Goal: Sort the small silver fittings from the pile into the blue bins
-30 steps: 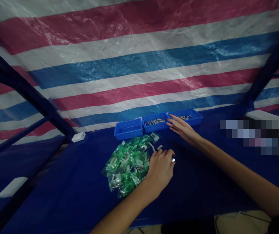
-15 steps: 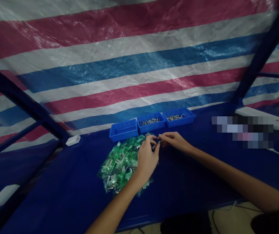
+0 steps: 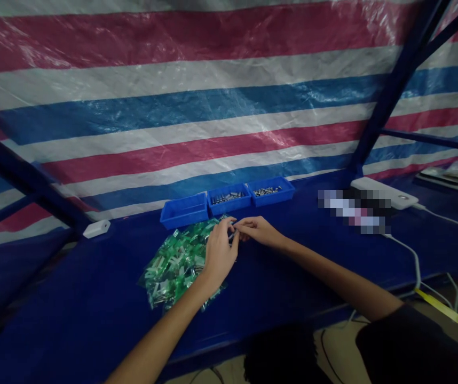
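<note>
Pinching a small, mostly hidden part (image 3: 231, 232) in left hand (image 3: 220, 250), meeting it with bent fingers of right hand (image 3: 260, 232); cannot tell if gripping there. Held at right edge of heap of green bags (image 3: 175, 261) on blue table (image 3: 88, 288). Facing three blue trays (image 3: 234, 206), with metal bits (image 3: 229, 198) in two.

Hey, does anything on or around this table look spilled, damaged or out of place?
Possibly the yellow strip beside the white cable, past the table's front edge at right: it looks stray. The green bags are loosely heaped, but nothing looks spilled or damaged. A pixelated patch hides one spot.
</note>
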Motion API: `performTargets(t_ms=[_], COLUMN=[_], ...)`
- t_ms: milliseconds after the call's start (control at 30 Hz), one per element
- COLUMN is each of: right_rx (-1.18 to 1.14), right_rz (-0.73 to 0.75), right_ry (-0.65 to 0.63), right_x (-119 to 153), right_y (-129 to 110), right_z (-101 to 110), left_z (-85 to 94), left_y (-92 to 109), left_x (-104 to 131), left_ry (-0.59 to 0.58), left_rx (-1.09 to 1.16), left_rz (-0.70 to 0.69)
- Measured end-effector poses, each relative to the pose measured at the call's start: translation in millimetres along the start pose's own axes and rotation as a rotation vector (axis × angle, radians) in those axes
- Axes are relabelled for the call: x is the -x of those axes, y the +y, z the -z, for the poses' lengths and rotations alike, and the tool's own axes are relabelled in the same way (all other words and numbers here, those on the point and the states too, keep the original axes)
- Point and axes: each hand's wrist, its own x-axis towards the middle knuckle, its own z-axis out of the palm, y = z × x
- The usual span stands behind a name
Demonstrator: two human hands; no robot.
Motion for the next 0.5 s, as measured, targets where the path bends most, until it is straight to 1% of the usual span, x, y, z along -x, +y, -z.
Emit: performTargets(t_ms=[100, 200, 267, 367, 433, 500], right_rx=[-0.054, -0.141, -0.248, -0.429, -0.492, -0.502], right_rz=[0.002, -0.047, -0.077, -0.081, -0.082, -0.096], right_ry=[0.037, 0.056, 0.031, -0.044, -0.074, -0.077], right_x=[0, -1, 0, 4, 6, 7], right_y=[-1, -4, -7, -12, -14, -13], right_z=[-3, -4, -5, -7, -9, -11], left_z=[-1.3, 0.6, 4.0, 9.6, 11.6, 11.2], left_y=[0, 4, 8, 14, 15, 14], left_x=[0, -1, -3, -5, -6, -7], left_ry=[0.039, 0.077, 0.098, 0.13, 0.147, 0.149], left_rx=[0.027, 0.104, 0.199, 0.353, 0.423, 0.465], left_rz=[-0.016, 0.033, 0.091, 0.168, 0.183, 0.184])
